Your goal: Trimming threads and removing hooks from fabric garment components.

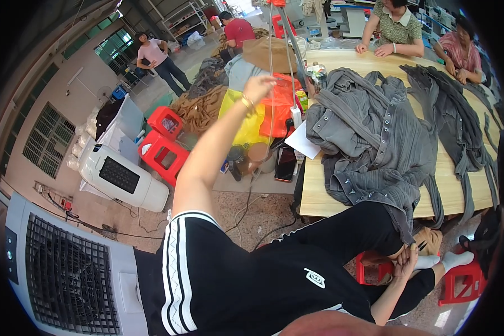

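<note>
The table point(315, 196) gives free passage at its near left corner. Grey garments point(375, 137) block the middle; a metal stand point(298, 59) rises beside the left hand point(259, 88).

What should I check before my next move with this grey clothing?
1. Right hand has hold of the grey clothing: ok, its fingertips are at the hanging end.
2. Left hand empty: cannot tell; it is raised away from the table, its fingertips too blurred.
3. Grey clothing wholly on the table: not ok, part hangs over the near edge.
4. Green-topped co-worker's hands off the grey clothing: ok, they are at the table's far edge.
5. Phone apart from the grey clothing: ok, it lies left of the table.
</note>
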The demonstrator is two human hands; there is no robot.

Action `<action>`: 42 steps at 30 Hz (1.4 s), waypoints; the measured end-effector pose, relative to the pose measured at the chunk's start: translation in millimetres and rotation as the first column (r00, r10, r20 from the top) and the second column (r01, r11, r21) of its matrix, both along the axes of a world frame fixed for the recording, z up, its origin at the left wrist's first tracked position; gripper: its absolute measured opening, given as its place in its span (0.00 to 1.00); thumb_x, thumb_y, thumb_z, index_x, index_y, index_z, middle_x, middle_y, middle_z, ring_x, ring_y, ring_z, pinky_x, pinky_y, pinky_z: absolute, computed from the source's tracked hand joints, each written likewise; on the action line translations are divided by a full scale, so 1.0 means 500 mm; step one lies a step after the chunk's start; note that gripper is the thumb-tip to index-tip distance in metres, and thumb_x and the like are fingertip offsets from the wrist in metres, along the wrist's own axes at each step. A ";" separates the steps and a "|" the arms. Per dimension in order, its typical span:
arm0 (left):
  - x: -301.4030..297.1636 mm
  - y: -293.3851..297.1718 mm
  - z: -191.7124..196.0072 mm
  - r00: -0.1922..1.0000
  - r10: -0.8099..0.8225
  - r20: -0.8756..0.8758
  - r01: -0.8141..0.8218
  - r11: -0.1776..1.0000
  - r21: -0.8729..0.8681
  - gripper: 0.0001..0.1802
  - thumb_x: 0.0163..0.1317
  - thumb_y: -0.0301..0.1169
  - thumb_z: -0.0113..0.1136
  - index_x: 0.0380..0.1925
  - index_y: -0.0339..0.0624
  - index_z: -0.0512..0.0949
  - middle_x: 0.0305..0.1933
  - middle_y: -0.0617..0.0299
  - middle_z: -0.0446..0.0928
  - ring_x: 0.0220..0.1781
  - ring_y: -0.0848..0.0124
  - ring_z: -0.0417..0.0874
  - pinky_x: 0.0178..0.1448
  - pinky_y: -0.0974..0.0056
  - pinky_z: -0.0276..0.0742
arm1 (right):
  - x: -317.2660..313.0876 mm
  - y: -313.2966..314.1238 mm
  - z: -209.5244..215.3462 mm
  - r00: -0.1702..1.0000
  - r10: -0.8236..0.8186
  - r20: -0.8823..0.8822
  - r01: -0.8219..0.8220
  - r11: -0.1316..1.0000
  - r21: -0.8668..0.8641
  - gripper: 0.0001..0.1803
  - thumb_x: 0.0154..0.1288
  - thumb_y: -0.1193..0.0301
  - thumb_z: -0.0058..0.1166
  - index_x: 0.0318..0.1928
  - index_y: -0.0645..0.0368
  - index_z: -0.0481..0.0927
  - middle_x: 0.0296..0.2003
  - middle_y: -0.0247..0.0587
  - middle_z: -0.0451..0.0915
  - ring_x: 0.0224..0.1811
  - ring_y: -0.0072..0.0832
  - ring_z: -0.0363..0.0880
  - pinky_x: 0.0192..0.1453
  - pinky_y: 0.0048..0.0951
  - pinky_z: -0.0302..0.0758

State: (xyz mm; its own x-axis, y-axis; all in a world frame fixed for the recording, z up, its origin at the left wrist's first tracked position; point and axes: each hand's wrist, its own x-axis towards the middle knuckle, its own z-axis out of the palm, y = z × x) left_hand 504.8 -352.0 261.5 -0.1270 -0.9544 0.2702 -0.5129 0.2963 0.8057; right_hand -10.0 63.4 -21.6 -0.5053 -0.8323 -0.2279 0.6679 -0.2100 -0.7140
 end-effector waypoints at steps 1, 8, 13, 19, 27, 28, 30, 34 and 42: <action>-0.003 0.021 -0.044 0.999 -0.041 -0.023 0.038 0.992 -0.120 0.12 0.63 0.31 0.58 0.45 0.40 0.80 0.27 0.62 0.81 0.22 0.76 0.79 0.29 0.68 0.77 | 0.003 -0.005 0.000 1.000 0.009 0.005 -0.009 1.000 -0.005 0.08 0.69 0.68 0.53 0.34 0.49 0.67 0.17 0.20 0.57 0.12 0.09 0.50 0.12 0.13 0.46; -0.066 0.296 -0.242 0.930 -0.142 0.339 0.232 0.942 -0.241 0.11 0.64 0.31 0.56 0.43 0.40 0.79 0.38 0.53 0.79 0.42 0.59 0.81 0.48 0.61 0.75 | -0.002 0.001 -0.010 1.000 0.001 0.011 0.000 0.999 -0.032 0.08 0.69 0.68 0.53 0.34 0.49 0.67 0.17 0.21 0.58 0.12 0.09 0.50 0.12 0.13 0.46; -0.043 0.390 -0.315 0.873 -0.184 0.452 0.318 0.917 -0.241 0.11 0.64 0.32 0.54 0.45 0.41 0.76 0.45 0.53 0.74 0.49 0.55 0.75 0.53 0.58 0.72 | 0.003 -0.002 -0.002 1.000 -0.006 0.001 0.006 1.000 -0.025 0.08 0.69 0.68 0.53 0.35 0.50 0.67 0.17 0.21 0.58 0.12 0.09 0.51 0.12 0.12 0.47; -0.030 0.425 -0.389 0.862 -0.197 0.467 0.271 0.958 -0.097 0.19 0.64 0.33 0.54 0.53 0.38 0.71 0.52 0.48 0.70 0.56 0.51 0.71 0.61 0.56 0.68 | -0.003 0.005 -0.012 1.000 -0.004 -0.013 0.003 1.000 -0.031 0.08 0.69 0.67 0.54 0.35 0.51 0.68 0.17 0.21 0.59 0.12 0.09 0.52 0.12 0.12 0.47; -0.030 0.445 -0.460 0.822 -0.157 0.548 0.145 0.987 0.065 0.29 0.65 0.40 0.53 0.63 0.38 0.63 0.63 0.43 0.65 0.65 0.48 0.65 0.68 0.54 0.62 | 0.001 0.007 -0.005 1.000 -0.004 -0.003 0.004 0.999 -0.039 0.07 0.70 0.67 0.52 0.36 0.52 0.68 0.18 0.22 0.60 0.12 0.09 0.52 0.12 0.12 0.48; -0.030 0.447 -0.474 0.826 -0.141 0.545 0.113 0.990 0.084 0.30 0.65 0.41 0.53 0.64 0.39 0.62 0.64 0.43 0.64 0.66 0.48 0.65 0.69 0.54 0.62 | 0.002 0.008 -0.004 1.000 0.002 -0.003 -0.003 0.999 -0.044 0.07 0.70 0.68 0.52 0.36 0.52 0.68 0.18 0.22 0.60 0.12 0.09 0.53 0.12 0.12 0.48; -0.029 0.448 -0.500 0.829 -0.132 0.543 0.085 0.990 0.111 0.31 0.66 0.42 0.52 0.65 0.39 0.61 0.66 0.43 0.63 0.66 0.48 0.64 0.69 0.54 0.61 | 0.000 0.004 -0.016 1.000 0.017 0.015 -0.016 0.996 -0.085 0.06 0.70 0.68 0.52 0.37 0.52 0.69 0.18 0.22 0.60 0.12 0.09 0.53 0.12 0.12 0.48; -0.050 0.441 -0.510 0.941 -0.095 0.326 0.028 0.979 0.203 0.33 0.67 0.45 0.51 0.66 0.38 0.60 0.64 0.43 0.65 0.66 0.50 0.66 0.68 0.57 0.62 | -0.004 0.004 -0.015 1.000 0.004 0.030 -0.003 1.000 -0.031 0.06 0.69 0.68 0.53 0.38 0.53 0.70 0.18 0.22 0.60 0.12 0.09 0.52 0.12 0.12 0.48; -0.160 0.414 -0.503 0.682 0.350 -0.642 0.247 0.716 0.653 0.28 0.69 0.49 0.49 0.54 0.35 0.73 0.48 0.56 0.79 0.47 0.72 0.79 0.52 0.66 0.73 | -0.002 0.002 -0.017 0.998 0.023 0.053 -0.021 0.999 -0.036 0.06 0.69 0.68 0.53 0.38 0.53 0.70 0.18 0.22 0.60 0.12 0.09 0.52 0.12 0.12 0.48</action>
